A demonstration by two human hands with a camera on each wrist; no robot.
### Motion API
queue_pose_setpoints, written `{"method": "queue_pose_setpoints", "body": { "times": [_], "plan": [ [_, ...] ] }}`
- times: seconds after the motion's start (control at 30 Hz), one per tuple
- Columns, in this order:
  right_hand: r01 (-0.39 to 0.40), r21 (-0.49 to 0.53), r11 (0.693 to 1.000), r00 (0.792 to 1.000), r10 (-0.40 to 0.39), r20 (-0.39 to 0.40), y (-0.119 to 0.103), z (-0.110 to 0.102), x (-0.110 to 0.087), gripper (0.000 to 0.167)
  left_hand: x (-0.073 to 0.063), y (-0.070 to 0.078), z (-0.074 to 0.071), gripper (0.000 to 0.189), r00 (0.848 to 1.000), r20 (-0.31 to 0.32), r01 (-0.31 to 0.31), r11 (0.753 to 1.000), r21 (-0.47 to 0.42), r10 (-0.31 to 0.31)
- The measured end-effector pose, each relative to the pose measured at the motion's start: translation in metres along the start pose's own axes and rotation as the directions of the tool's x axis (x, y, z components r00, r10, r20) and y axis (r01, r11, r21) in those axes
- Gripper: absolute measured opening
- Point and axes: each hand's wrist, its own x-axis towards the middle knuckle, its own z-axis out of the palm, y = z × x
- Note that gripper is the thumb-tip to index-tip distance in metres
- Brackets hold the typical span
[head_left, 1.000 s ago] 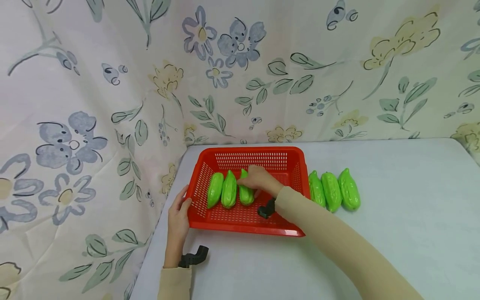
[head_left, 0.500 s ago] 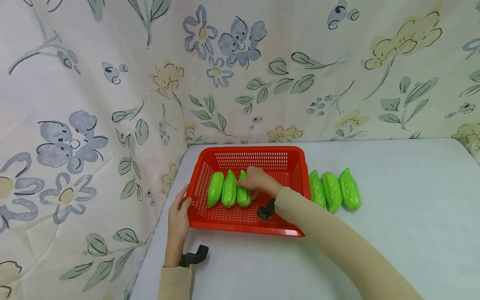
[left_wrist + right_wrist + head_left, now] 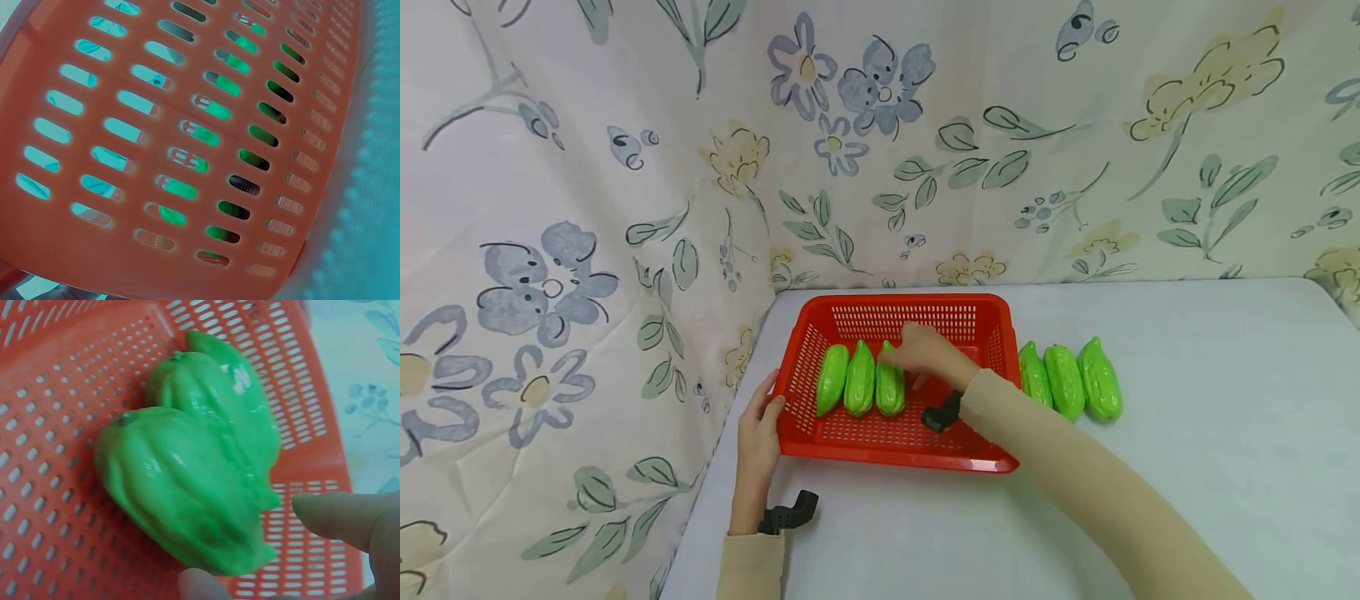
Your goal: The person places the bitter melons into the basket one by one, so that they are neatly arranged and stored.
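Three glossy green ridged gourds with pointed tips lie side by side in the left half of a red plastic basket [image 3: 895, 455]. They are the left gourd [image 3: 832, 382], the middle gourd [image 3: 860, 380] and the right gourd [image 3: 891, 392]. My right hand [image 3: 931, 352] hovers just above the right gourd. In the right wrist view its fingers [image 3: 340, 519] are spread and stand apart from the nearest gourd [image 3: 178, 481]. My left hand [image 3: 758, 433] holds the basket's left rim, thumb on the edge. The left wrist view shows only the perforated basket wall [image 3: 125, 206], not the hand.
Several things surround the basket. Three more green gourds [image 3: 1064, 382] lie on the white table [image 3: 1210, 417] just right of it, partly behind my right sleeve [image 3: 1075, 475]. A floral curtain [image 3: 1037, 150] hangs behind and on the left.
The right gourd has shifted slightly left, closer to the middle one. My right hand has let go of it and lifted a little up and right. The left hand stays put.
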Motion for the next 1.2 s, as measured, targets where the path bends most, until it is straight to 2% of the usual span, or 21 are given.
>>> {"method": "queue_pose_setpoints", "body": {
  "times": [0.17, 0.4, 0.63, 0.83, 1.0, 1.2],
  "plan": [
    [0.033, -0.041, 0.999, 0.999, -0.035, -0.030, -0.001, -0.013, -0.004, 0.046, 0.000, 0.001, 0.000, 0.047, 1.000, 0.002, 0.005, 1.000, 0.001, -0.005],
    [0.085, -0.052, 0.995, 0.995, -0.087, -0.039, -0.011, -0.032, -0.021, 0.066, -0.001, 0.000, 0.001, 0.050, 1.000, 0.000, 0.004, 1.000, 0.006, -0.004],
    [0.133, -0.085, 0.988, 0.990, -0.136, -0.042, -0.026, -0.044, -0.040, 0.068, -0.001, 0.001, 0.001, 0.050, 1.000, -0.009, 0.007, 1.000, 0.007, -0.007],
    [0.172, -0.084, 0.982, 0.985, -0.174, -0.015, -0.037, -0.046, -0.052, 0.067, -0.001, -0.001, 0.001, 0.050, 1.000, -0.011, 0.008, 1.000, 0.008, -0.008],
    [0.197, -0.111, 0.974, 0.980, -0.197, 0.011, -0.040, -0.044, -0.058, 0.066, -0.001, -0.002, 0.001, 0.050, 1.000, -0.010, 0.003, 1.000, 0.002, -0.003],
    [0.192, -0.107, 0.975, 0.981, -0.194, -0.004, -0.038, -0.045, -0.060, 0.064, -0.001, -0.001, 0.001, 0.050, 1.000, -0.014, -0.008, 1.000, 0.006, 0.008]
  ]
}}
